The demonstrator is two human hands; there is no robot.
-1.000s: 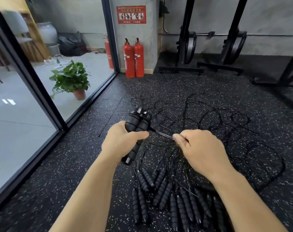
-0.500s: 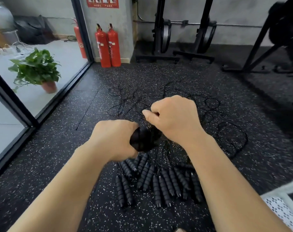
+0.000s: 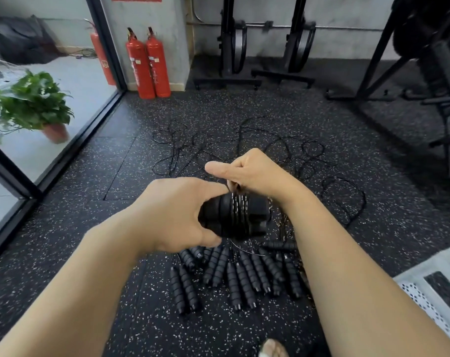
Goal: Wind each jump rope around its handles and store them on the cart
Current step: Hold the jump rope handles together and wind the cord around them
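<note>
Black ribbed foam covers the paired handles [image 3: 234, 215], which are gripped side by side in the left hand [image 3: 172, 215] above the other handles [image 3: 244, 274] laid out on the floor. This foam is judged light, slightly yielding and grippy, so it is best clasped at one end, clear of the coils. The thin cord [image 3: 238, 200], judged springy and slick enough to slip off, is pinched just above the handles by the curled fingers of the right hand [image 3: 252, 171] and is best kept taut close to the wraps. The perforated pale panel [image 3: 414, 278] at lower right is possibly the cart, though too little of it is shown.
</note>
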